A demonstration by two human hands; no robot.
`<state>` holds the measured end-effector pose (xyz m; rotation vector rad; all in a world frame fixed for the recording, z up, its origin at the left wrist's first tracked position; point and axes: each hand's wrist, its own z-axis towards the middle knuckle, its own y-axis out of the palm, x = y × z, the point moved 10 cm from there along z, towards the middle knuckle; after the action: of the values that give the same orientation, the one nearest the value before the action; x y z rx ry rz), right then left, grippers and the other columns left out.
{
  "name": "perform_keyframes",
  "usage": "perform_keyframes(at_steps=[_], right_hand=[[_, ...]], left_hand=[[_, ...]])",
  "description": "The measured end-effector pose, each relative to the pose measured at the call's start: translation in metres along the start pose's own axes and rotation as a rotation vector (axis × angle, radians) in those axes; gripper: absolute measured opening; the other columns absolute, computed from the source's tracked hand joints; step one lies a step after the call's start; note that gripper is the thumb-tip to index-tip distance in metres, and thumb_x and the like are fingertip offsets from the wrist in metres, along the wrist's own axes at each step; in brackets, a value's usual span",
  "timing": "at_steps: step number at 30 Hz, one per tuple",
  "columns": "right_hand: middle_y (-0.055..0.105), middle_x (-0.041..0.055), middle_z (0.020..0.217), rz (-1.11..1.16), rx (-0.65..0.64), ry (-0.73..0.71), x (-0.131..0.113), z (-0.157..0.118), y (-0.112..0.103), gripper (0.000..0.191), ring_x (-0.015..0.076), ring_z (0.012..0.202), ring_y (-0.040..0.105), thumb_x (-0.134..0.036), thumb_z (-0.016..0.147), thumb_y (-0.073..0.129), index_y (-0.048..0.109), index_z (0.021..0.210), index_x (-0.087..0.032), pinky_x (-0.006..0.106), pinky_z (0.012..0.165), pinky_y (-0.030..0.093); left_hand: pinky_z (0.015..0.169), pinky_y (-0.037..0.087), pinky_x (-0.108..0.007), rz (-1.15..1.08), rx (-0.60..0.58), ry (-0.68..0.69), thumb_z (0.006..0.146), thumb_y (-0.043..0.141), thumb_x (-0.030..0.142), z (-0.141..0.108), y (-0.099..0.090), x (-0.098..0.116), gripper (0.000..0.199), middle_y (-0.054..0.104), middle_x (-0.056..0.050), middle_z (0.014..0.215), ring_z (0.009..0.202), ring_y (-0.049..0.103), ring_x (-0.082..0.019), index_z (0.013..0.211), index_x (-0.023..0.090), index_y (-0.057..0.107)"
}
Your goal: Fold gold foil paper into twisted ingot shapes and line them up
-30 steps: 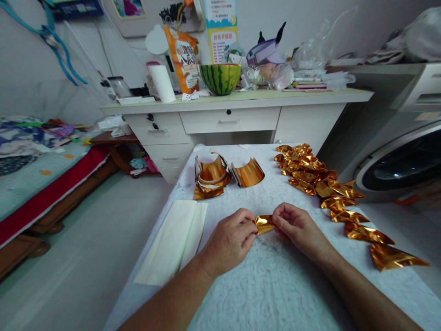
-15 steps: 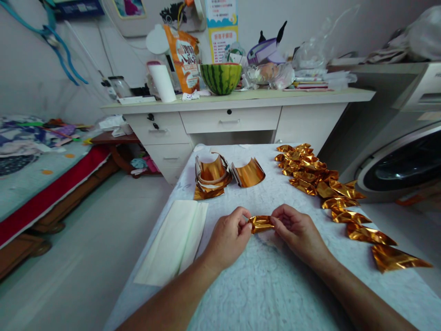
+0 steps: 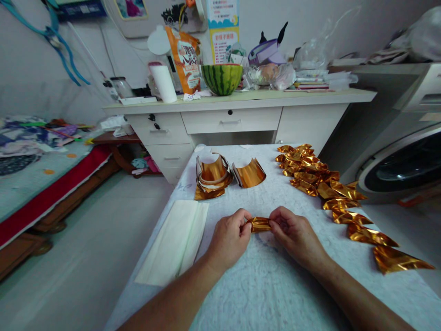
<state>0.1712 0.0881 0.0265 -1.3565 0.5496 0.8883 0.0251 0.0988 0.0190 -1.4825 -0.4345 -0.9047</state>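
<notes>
A small folded piece of gold foil paper (image 3: 260, 224) is stretched between my two hands, just above the cloth-covered table (image 3: 237, 294). My left hand (image 3: 231, 236) pinches its left end between thumb and fingers. The right end is pinched by my right hand (image 3: 296, 234). Beyond my hands stand a curled stack of gold foil sheets (image 3: 212, 174) and, beside it on the right, a smaller curled stack (image 3: 251, 174). A flat pale paper stack (image 3: 174, 243) lies left of my left hand. Folded gold foil pieces (image 3: 339, 216) run along the table's right side.
Behind the table is a white desk (image 3: 234, 120) with drawers, bearing a half watermelon (image 3: 221, 78), an orange pouch (image 3: 186, 62) and plastic bags. A washing machine (image 3: 409, 142) stands at the right. On the left there is a bed (image 3: 31, 184) with a wooden frame.
The foil piece between my hands looks narrower and its right end more gathered. My hands have drawn slightly closer together. The other things lie as before, apart from a small camera shift.
</notes>
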Motion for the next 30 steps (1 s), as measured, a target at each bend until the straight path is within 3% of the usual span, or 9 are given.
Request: perform_keyframes(at_steps=[11, 20, 30], right_hand=[[0.056, -0.0044, 0.057, -0.006, -0.063, -0.033, -0.006, -0.004, 0.005, 0.014, 0.0114, 0.048, 0.05, -0.028, 0.093, 0.045, 0.051, 0.082, -0.022, 0.022, 0.048, 0.034], [0.053, -0.0058, 0.055, -0.086, -0.044, -0.039, -0.007, -0.003, 0.006, 0.008, 0.0122, 0.047, 0.049, -0.022, 0.09, 0.044, 0.047, 0.084, -0.023, 0.022, 0.048, 0.034], [0.057, -0.004, 0.063, -0.099, -0.145, -0.075, -0.013, -0.006, 0.015, 0.01, 0.0136, 0.054, 0.055, -0.026, 0.097, 0.038, 0.045, 0.09, -0.023, 0.023, 0.053, 0.035]], left_hand=[[0.06, 0.035, -0.022, 0.076, 0.005, 0.052, 0.084, 0.05, 0.01, -0.002, 0.0, 0.004, 0.015, 0.058, 0.005, 0.064, 0.059, 0.056, -0.012, 0.089, 0.021, 0.059], [0.064, 0.038, -0.024, 0.142, -0.004, 0.111, 0.086, 0.047, 0.011, -0.005, 0.003, 0.01, 0.015, 0.066, 0.003, 0.075, 0.069, 0.063, -0.014, 0.091, 0.022, 0.056], [0.067, 0.043, -0.025, 0.235, 0.013, 0.127, 0.087, 0.045, 0.011, -0.005, 0.003, 0.009, 0.017, 0.069, 0.002, 0.082, 0.076, 0.066, -0.017, 0.094, 0.023, 0.054]])
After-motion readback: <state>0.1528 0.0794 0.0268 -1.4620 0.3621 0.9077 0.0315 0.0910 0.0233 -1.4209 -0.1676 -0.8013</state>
